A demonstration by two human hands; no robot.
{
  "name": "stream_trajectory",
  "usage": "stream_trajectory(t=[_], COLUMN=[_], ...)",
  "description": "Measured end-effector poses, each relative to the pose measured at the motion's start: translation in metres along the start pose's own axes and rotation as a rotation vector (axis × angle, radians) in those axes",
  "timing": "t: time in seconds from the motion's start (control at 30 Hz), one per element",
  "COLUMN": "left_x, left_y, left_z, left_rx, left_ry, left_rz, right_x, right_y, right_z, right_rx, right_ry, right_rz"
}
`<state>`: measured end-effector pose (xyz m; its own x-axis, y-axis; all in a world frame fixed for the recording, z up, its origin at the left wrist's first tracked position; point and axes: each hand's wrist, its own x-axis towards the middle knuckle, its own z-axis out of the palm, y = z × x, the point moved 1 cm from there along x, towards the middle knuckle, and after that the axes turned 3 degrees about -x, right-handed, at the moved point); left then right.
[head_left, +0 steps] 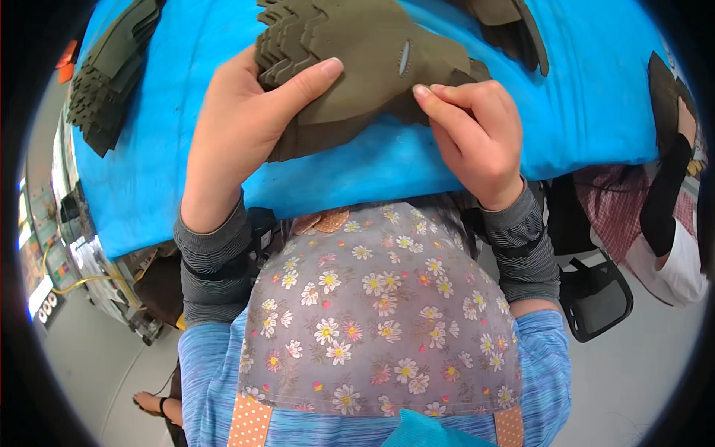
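Left hand (242, 119) clamped on the zigzag-cut left end of an olive-brown stack (350, 93), thumb flat on top, fingers underneath. Right hand (484, 123): thumb and forefinger pinched together at the stack's near edge, toward its right end; cannot tell what, if anything, lies between the tips. Key relation: stack sits between the hands and reaches beyond them, long axis roughly across the body; left hand overlaps it more, right meets only the edge. Material looks thin, matt and flexible; layers fanned in stepped chevrons at left, narrowing at right. Oval slot (404, 58) just beyond the right fingertips. Beneath: smooth blue table cover (365, 179). Farther out: similar fanned stack (119, 71) at left, dark curved pieces (510, 30) upper right.
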<state>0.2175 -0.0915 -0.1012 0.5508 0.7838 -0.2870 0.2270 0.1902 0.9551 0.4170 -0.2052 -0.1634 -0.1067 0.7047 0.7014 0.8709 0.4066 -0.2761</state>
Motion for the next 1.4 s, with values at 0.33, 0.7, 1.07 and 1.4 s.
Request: stream_trajectory(t=[0.33, 0.7, 1.07, 1.4], left_x=[-0.003, -0.005, -0.064, -0.053], left_y=[0.004, -0.002, 0.0, 0.014], left_z=[0.002, -0.007, -0.018, 0.02], left_rx=[0.018, 0.062, 0.713, 0.097], left_ry=[0.041, 0.05, 0.47, -0.125], left_rz=[-0.006, 0.019, 0.847, -0.112], right_x=[-0.008, 0.006, -0.018, -0.01], right_y=[-0.01, -0.009, 0.013, 0.008], right_z=[-0.034, -0.006, -0.04, -0.04], right_rx=[-0.163, 0.004, 0.086, 0.403], right_ry=[-0.141, -0.1, -0.006, 0.014], right_rz=[0.291, 0.162, 0.551, 0.644])
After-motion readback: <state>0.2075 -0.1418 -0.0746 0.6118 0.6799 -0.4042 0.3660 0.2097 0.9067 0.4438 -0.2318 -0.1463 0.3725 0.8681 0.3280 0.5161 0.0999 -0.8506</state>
